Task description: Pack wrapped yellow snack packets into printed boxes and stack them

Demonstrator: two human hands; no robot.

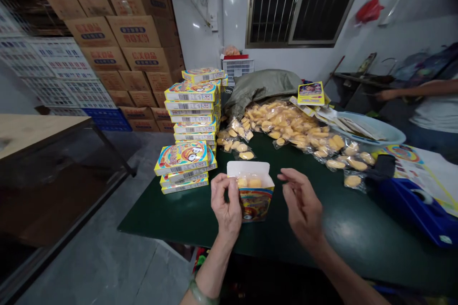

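An upright colourful box (pixel 255 204) stands on the green table with its white top flap raised. Wrapped yellow pieces (pixel 249 181) show in its open top. My left hand (pixel 227 205) grips the box's left edge between thumb and fingers. Just right of the box, my right hand (pixel 302 200) is apart from it, fingers loosely bent and spread, with nothing visible in them. Filled flat boxes (pixel 183 156) lie stacked left of my left hand, and a taller stack (pixel 193 105) rises behind them. A heap of wrapped yellow pieces (pixel 286 121) spreads beyond the box.
On the right of the green table (pixel 343 228) are a blue tape dispenser (pixel 411 209), printed sheets (pixel 425 171) and a light blue basin (pixel 390 136). A grey sack (pixel 265 86) lies behind the heap. Cartons (pixel 143 33) are piled at back left. A person's arm (pixel 418 90) shows at right.
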